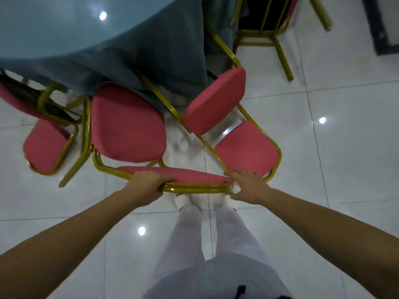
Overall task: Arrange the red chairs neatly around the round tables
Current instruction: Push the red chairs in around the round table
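Observation:
A red-cushioned chair (127,124) with a gold metal frame stands right in front of me, its seat partly under the hanging cloth of the round table (71,29). My left hand (144,186) grips the left end of its backrest top. My right hand (248,186) rests on the backrest's right end with fingers spread; whether it grips is unclear. A second red chair (218,102) stands to the right, turned at an angle, its seat (248,147) close to my right hand. A third red chair (45,145) stands at the left.
A blue-grey tablecloth (151,57) drapes down over the table's edge. Another gold-framed chair (272,33) stands at the top right. The floor is glossy white tile (345,147). My legs in pale trousers (207,244) are directly behind the chair.

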{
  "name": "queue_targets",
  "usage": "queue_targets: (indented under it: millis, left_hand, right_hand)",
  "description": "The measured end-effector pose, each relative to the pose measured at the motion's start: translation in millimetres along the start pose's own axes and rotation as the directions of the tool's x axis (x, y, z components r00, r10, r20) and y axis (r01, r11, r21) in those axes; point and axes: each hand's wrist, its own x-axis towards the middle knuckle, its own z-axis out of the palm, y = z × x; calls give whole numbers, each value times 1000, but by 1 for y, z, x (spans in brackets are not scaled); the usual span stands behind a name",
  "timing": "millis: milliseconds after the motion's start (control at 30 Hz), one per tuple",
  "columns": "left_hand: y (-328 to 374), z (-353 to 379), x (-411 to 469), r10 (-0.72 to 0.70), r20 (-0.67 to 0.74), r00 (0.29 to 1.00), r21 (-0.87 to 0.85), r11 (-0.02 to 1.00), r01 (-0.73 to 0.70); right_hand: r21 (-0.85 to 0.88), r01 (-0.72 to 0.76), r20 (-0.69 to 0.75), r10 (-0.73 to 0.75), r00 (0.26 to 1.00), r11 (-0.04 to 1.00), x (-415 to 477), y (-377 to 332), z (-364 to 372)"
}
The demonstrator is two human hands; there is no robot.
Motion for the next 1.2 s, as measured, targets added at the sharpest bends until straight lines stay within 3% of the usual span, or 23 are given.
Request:
queue_targets:
  millis: [100,300,567,767,900,933,1067,1200]
  left_hand:
    - [-26,-25,-55,-50,-93,994,-137,990,37]
    - [-83,-34,-131,-219,-251,943,-287,947,144]
    - [-200,-20,-222,-397,-404,824,-525,839,147]
    - [-296,0,-267,-571,-467,675,-642,744,185]
    - [-334,16,-273,-774,-408,485,-740,591,321]
    - [-334,13,-272,-774,-412,481,-710,604,362]
    - [-299,3,-262,-631,-428,647,-493,763,419]
    - [-264,-2,-261,-626,-382,680,-379,777,503]
  right_hand:
    - [-44,87,-59,-89,994,995,-13,-24,-12]
    - [111,210,-259,-175,950,971,-23,-111,-34]
    - [-125,238,-375,-268,887,963,-28,-259,-39]
    - [-327,309,-385,-424,820,893,-21,-376,-37]
    - [-375,355,-392,-494,776,856,-10,-446,-18]
    - [-359,361,-395,-491,777,861,-5,-461,-15]
    - [-263,374,-393,-453,800,889,12,-500,-1]
    - [-49,380,-304,-377,875,924,20,-487,3]
